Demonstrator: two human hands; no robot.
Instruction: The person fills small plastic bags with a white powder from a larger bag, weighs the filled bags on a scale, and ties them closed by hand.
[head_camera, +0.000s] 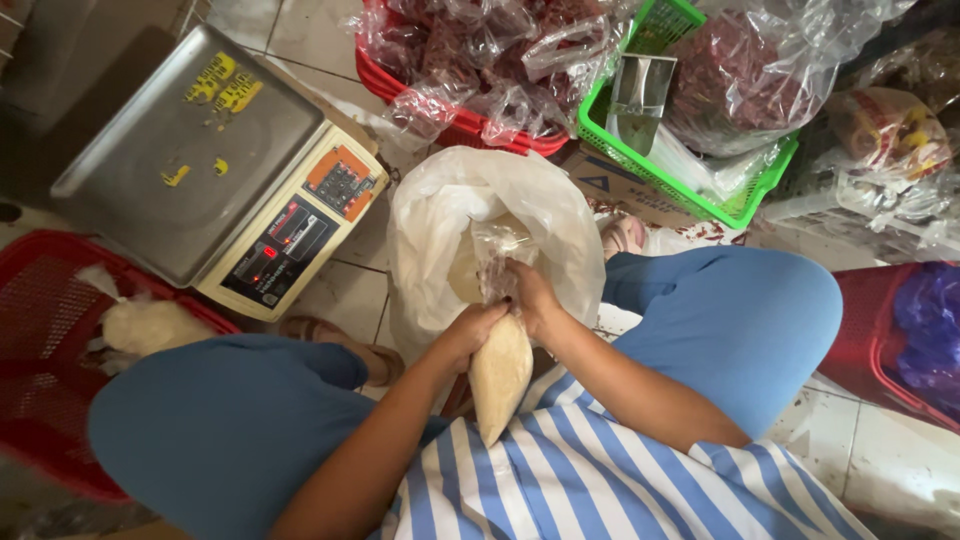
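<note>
Small clear bag of pale grain is gripped at its neck by both hands, hanging over the lap so the fill settles downward. Left hand is closed around the neck; right hand pinches the loose top upward, forearms converging. Behind stands the open white sack on the floor, an electronic scale toward its left edge.

1 scale, 3 red baskets, 1 green basket, 1 big white sack, 2 filled sm. bags.
</note>
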